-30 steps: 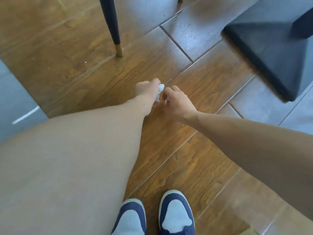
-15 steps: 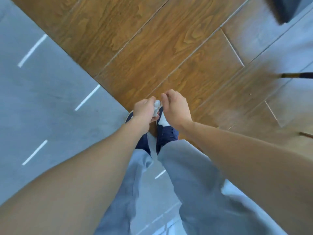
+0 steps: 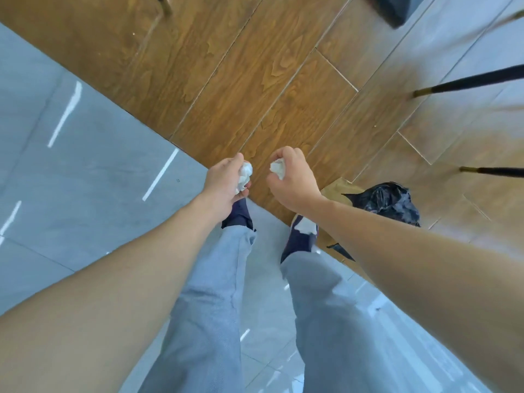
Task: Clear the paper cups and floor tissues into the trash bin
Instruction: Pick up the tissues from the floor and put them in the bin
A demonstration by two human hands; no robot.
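Observation:
My left hand (image 3: pixel 224 182) is closed around a crumpled white tissue (image 3: pixel 244 177), held above the floor in front of my feet. A short gap to its right, my right hand (image 3: pixel 292 180) grips a second crumpled white tissue (image 3: pixel 278 167). The trash bin (image 3: pixel 388 201), lined with a shiny black bag, stands on the wood floor just right of my right forearm, which hides part of it. No paper cups are in view.
Dark chair legs with gold tips (image 3: pixel 465 82) reach in from the right edge, and another leg (image 3: pixel 493 171) lies lower. A dark furniture base (image 3: pixel 394 9) sits at the top right. Grey tile (image 3: pixel 71 165) covers the left, wood planks (image 3: pixel 255 80) the middle.
I have risen from a crouch to standing. My hands, which were together on one tissue, have moved apart, each holding a tissue. The bin has come into view at the right.

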